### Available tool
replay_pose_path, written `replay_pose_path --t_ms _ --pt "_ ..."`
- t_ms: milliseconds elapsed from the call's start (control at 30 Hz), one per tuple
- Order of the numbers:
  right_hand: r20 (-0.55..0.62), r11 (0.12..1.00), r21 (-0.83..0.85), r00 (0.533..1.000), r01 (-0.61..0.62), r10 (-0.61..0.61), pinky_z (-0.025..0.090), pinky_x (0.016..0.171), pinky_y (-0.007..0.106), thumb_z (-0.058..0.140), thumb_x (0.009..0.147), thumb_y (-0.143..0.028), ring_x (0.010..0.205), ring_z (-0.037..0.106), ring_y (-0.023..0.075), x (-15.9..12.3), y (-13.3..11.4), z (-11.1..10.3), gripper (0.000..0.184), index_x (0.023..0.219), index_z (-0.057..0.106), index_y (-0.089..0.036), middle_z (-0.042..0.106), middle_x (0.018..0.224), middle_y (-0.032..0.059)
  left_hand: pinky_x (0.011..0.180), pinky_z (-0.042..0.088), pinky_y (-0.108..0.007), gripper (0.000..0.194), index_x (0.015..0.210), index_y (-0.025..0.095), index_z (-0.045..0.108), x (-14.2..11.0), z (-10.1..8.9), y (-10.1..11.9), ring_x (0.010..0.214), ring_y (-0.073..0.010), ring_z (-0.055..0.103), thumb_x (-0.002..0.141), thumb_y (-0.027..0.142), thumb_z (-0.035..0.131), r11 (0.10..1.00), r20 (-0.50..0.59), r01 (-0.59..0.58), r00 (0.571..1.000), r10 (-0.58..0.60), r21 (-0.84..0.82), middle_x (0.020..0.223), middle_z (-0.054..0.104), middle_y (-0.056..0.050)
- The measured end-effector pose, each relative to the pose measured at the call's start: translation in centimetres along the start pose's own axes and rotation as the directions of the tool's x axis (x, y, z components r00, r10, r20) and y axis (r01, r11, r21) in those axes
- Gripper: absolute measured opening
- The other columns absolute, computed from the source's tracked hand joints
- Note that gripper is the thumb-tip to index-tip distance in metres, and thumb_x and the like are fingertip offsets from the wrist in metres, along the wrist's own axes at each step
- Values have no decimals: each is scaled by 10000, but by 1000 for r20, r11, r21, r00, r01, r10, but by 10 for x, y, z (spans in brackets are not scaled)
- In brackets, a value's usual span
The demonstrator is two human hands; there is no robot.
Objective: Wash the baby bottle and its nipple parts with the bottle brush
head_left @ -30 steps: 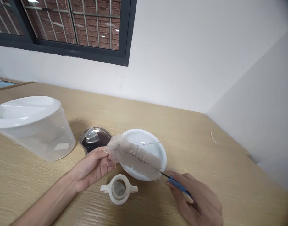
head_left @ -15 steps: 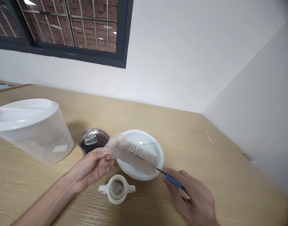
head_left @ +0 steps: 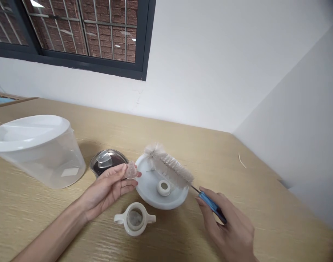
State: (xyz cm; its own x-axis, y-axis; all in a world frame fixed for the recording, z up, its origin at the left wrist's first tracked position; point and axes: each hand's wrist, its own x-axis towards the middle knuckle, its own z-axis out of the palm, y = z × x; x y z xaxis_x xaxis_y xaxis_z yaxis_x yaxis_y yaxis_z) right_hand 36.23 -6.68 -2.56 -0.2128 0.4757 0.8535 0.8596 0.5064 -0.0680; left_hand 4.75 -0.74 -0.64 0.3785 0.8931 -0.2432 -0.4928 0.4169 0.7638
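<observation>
The nipple [head_left: 131, 171] is pinched in the left hand [head_left: 109, 185], beside the bowl [head_left: 147, 196]; the brush [head_left: 172, 167] is gripped in the right [head_left: 229, 222]. The nipple could be dropped if nudged by bristles.

I can't pin down the kind of room from here: I see a plain indoor corner with white walls [head_left: 191, 65], a wood-grain bench [head_left: 199, 149] and a dark-framed window [head_left: 87, 63] facing barred brickwork [head_left: 101, 42].
</observation>
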Motion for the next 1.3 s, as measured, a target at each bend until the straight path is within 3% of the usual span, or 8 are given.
replay_pose_path --t_ms 167,400,533,667,767,833,967,1300 --pt "-6 1000 -1 1000 30 -30 510 634 211 686 942 -124 654 664 99 1 2 0 189 1129 658 -132 722 857 32 853 652 -237 156 1066 152 730 -1 2 -1 883 -155 784 956 260 707 1000 -35 2 999 -3 -17 1089 785 -91" --pt "9 1000 2 1000 29 -29 505 656 206 683 952 -132 662 662 90 1 0 0 170 1121 665 -127 721 844 28 931 651 -297 132 965 133 694 0 3 2 1003 -220 794 995 249 640 997 -60 8 998 -12 -80 1203 771 -169" --pt "4 1000 -2 1000 29 -29 501 633 209 691 944 -132 646 660 92 0 -1 0 187 1129 665 -139 720 837 19 936 649 -298 122 1020 142 697 -1 2 3 1028 -227 787 965 252 692 998 -42 -4 999 1 -64 1198 769 -140" --pt "-4 1000 -13 1000 7 -7 504 618 215 693 945 -152 613 650 94 -1 0 -1 191 1133 661 -158 717 827 7 963 643 -348 312 1146 182 680 -4 3 3 1070 -260 772 876 272 809 999 5 -51 999 51 -10 1146 760 -91" --pt "11 1000 -12 1000 -7 7 507 612 222 698 939 -152 604 650 99 -1 1 -2 205 1141 658 -159 721 835 15 927 647 -325 470 1196 227 673 -4 4 1 1054 -240 767 780 210 890 972 19 -177 984 176 154 1167 735 -63" --pt "1 1000 -14 1000 1 -1 516 616 228 696 939 -151 621 664 110 -1 3 -3 205 1141 658 -160 730 851 26 908 641 -278 435 1124 233 712 -3 3 -2 1039 -197 752 742 164 907 899 41 -320 945 323 297 1136 720 -42" --pt "-6 1000 -16 1000 4 -4 522 619 231 689 944 -156 639 677 121 -1 5 -3 179 1121 662 -160 732 848 36 1015 599 -269 304 1008 248 783 0 0 -7 1128 -172 686 746 136 888 638 136 -561 797 589 527 1142 689 -38" --pt "42 998 41 998 -49 47 507 566 220 632 982 -222 609 676 120 4 1 -5 79 1046 658 -182 731 816 30 967 572 -337 275 1073 290 784 -5 -8 -7 1079 -214 710 859 119 773 257 252 -589 644 722 766 1127 773 -49"
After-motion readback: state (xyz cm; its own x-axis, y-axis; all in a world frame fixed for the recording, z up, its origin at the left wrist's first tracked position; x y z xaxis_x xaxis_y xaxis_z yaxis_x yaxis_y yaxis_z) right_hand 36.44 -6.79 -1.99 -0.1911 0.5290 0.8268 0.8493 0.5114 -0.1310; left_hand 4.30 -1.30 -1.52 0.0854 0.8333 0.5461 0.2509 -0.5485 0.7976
